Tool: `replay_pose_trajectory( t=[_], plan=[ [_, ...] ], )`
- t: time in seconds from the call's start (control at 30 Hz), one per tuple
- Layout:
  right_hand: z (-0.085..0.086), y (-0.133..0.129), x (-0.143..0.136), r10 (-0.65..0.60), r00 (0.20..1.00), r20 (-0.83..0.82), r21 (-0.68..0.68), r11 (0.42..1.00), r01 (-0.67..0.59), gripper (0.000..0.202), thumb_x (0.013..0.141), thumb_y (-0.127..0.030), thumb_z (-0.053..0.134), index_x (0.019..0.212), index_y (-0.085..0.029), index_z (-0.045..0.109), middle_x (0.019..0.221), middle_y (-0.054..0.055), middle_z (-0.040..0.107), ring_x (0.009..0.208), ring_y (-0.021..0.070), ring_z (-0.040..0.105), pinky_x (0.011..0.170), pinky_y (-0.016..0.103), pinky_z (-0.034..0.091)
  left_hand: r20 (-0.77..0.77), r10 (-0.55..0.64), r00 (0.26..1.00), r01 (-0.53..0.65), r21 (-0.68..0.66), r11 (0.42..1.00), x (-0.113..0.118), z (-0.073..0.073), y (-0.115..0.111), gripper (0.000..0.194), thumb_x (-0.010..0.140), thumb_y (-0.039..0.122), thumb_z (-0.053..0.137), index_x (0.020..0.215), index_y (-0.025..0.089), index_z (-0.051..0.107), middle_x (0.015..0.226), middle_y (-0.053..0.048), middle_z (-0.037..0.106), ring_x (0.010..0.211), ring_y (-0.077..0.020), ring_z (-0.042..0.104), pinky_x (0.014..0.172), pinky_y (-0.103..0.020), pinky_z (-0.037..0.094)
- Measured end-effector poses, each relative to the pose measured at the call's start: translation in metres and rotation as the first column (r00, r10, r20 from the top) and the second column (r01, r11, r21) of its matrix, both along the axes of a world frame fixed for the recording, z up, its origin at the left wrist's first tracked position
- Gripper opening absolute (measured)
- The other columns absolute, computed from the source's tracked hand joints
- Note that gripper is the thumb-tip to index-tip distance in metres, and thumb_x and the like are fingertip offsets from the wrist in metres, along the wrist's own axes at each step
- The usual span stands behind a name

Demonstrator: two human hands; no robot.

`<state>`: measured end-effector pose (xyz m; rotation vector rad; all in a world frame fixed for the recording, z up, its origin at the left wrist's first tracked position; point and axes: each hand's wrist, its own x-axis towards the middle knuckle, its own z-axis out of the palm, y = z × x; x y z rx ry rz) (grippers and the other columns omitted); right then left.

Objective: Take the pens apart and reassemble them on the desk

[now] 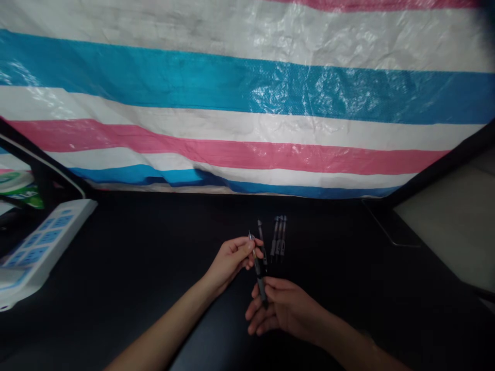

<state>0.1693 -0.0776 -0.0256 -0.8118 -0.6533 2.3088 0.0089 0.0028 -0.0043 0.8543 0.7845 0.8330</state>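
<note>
Between my two hands a dark pen (258, 270) is held at a slant, its metal tip pointing up and away from me. My left hand (231, 260) pinches it close to that tip with thumb and fingers. Around the lower, grey-black end, my right hand (288, 306) has its thumb and forefinger on the barrel, the other fingers loosely curled below. Just behind the held pen lies another pen (260, 234), partly covered by my left fingers. Three similar pens (278, 239) lie side by side to its right on the black table (162, 247).
A white power strip (58, 232) with blue sockets stands at the left, beside a green-and-white container (19, 188) in a dark frame. Striped plastic sheeting (247, 129) rises behind the table. A flat dark rectangular object (386, 224) lies at the back right.
</note>
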Motion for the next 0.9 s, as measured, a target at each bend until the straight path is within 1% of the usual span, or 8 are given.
replay_pose_trajectory(
  t=[0.17, 0.33, 0.43, 0.5, 0.63, 0.73, 0.8, 0.9],
  plan=[
    [0.0054, -0.0001, -0.0002, 0.008, 1.000, 0.016, 0.028, 1.000, -0.008, 0.032, 0.081, -0.036, 0.067, 0.088, -0.017, 0.042, 0.079, 0.008, 0.070, 0.071, 0.0207, 0.071, 0.064, 0.029, 0.050, 0.001, -0.011, 1.000, 0.011, -0.019, 1.000, 0.0007, 0.0013, -0.0002, 0.033, 0.075, 0.040, 0.073, 0.091, 0.010, 0.072, 0.073, -0.006, 0.067, 0.052, -0.0061, 0.048, 0.049, -0.019, 0.034],
    [0.0047, 0.0004, -0.0006, -0.007, 1.000, 0.001, -0.013, 1.000, 0.007, 0.041, 0.086, -0.052, 0.056, 0.095, -0.013, 0.049, 0.084, 0.013, 0.071, 0.073, 0.0222, 0.072, 0.066, 0.032, 0.051, -0.004, 0.009, 1.000, -0.009, 0.004, 1.000, 0.0004, 0.0011, 0.0007, 0.033, 0.076, 0.040, 0.072, 0.090, 0.010, 0.072, 0.073, -0.007, 0.067, 0.052, -0.0070, 0.047, 0.049, -0.020, 0.034],
    [0.0044, -0.0001, 0.0002, 0.005, 1.000, 0.012, 0.008, 1.000, -0.005, 0.036, 0.084, -0.045, 0.063, 0.092, -0.014, 0.047, 0.082, 0.011, 0.071, 0.074, 0.0217, 0.072, 0.068, 0.031, 0.050, 0.001, -0.003, 1.000, 0.003, 0.003, 1.000, 0.0001, -0.0001, 0.0008, 0.034, 0.076, 0.040, 0.072, 0.092, 0.010, 0.072, 0.073, -0.007, 0.067, 0.052, -0.0071, 0.047, 0.048, -0.020, 0.034],
    [0.0057, -0.0003, 0.0007, 0.017, 1.000, 0.008, 0.017, 1.000, -0.017, 0.036, 0.082, -0.042, 0.066, 0.096, -0.015, 0.046, 0.084, 0.011, 0.071, 0.074, 0.0217, 0.072, 0.069, 0.032, 0.050, 0.003, -0.007, 1.000, 0.007, 0.003, 1.000, -0.0001, -0.0007, 0.0007, 0.034, 0.077, 0.040, 0.072, 0.092, 0.010, 0.072, 0.073, -0.007, 0.067, 0.052, -0.0069, 0.047, 0.049, -0.020, 0.034],
    [0.0074, -0.0008, 0.0003, 0.031, 0.999, -0.011, -0.005, 1.000, -0.031, 0.041, 0.086, -0.050, 0.057, 0.101, -0.013, 0.049, 0.088, 0.015, 0.071, 0.074, 0.0228, 0.072, 0.068, 0.033, 0.051, -0.002, -0.002, 1.000, 0.002, 0.010, 1.000, -0.0004, -0.0011, 0.0005, 0.033, 0.078, 0.040, 0.071, 0.092, 0.010, 0.072, 0.074, -0.006, 0.067, 0.053, -0.0066, 0.047, 0.049, -0.019, 0.035],
    [0.0068, -0.0015, 0.0002, 0.030, 1.000, 0.006, -0.002, 1.000, -0.030, 0.037, 0.084, -0.046, 0.062, 0.095, -0.014, 0.047, 0.086, 0.013, 0.071, 0.073, 0.0218, 0.072, 0.068, 0.032, 0.051, -0.006, -0.001, 1.000, 0.001, 0.011, 1.000, -0.0001, -0.0009, 0.0005, 0.034, 0.076, 0.040, 0.072, 0.091, 0.009, 0.072, 0.072, -0.007, 0.067, 0.052, -0.0069, 0.047, 0.048, -0.020, 0.034],
    [0.0064, -0.0017, 0.0005, 0.037, 0.999, 0.009, 0.002, 0.999, -0.037, 0.038, 0.082, -0.042, 0.066, 0.097, -0.016, 0.043, 0.086, 0.011, 0.071, 0.073, 0.0219, 0.072, 0.067, 0.032, 0.051, -0.008, 0.001, 1.000, 0.000, 0.014, 1.000, 0.0001, -0.0006, 0.0006, 0.035, 0.075, 0.041, 0.073, 0.091, 0.010, 0.072, 0.072, -0.007, 0.067, 0.051, -0.0070, 0.047, 0.048, -0.020, 0.034],
    [0.0064, -0.0010, 0.0007, 0.050, 0.999, -0.001, -0.015, 0.999, -0.050, 0.040, 0.086, -0.049, 0.058, 0.101, -0.016, 0.043, 0.088, 0.013, 0.071, 0.073, 0.0229, 0.072, 0.066, 0.033, 0.051, -0.014, 0.005, 1.000, -0.005, 0.018, 1.000, 0.0002, -0.0002, 0.0008, 0.035, 0.076, 0.041, 0.072, 0.091, 0.010, 0.072, 0.073, -0.007, 0.067, 0.052, -0.0071, 0.047, 0.048, -0.020, 0.034]
  ],
)
